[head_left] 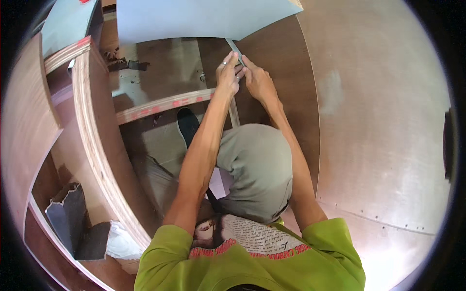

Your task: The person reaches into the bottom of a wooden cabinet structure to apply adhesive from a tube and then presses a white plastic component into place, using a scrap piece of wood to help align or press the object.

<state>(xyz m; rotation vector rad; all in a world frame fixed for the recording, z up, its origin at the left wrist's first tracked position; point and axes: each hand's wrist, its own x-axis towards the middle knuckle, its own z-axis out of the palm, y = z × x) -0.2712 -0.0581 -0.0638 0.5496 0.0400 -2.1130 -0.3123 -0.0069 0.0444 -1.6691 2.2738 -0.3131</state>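
Note:
Both my hands are raised in front of me, close together, below the edge of a pale blue-grey panel [194,22]. Between them runs a thin, flat grey strip [235,48], slanting up to the panel's lower edge; whether it is a ruler, a tape or a trim strip I cannot tell. My left hand [227,75], with a ring on a finger, is closed around the strip's near part. Against its other side my right hand [259,82] pinches the same strip, fingers bent. The strip's lower end is hidden by the hands.
Plywood framing [90,116] with layered edges stands on my left. A wooden crossbar [167,104] spans in front of my shoe [188,126]. To the right is a large brown board [374,121]. Torn dark sheet pieces [68,218] and white scrap [124,242] lie at lower left.

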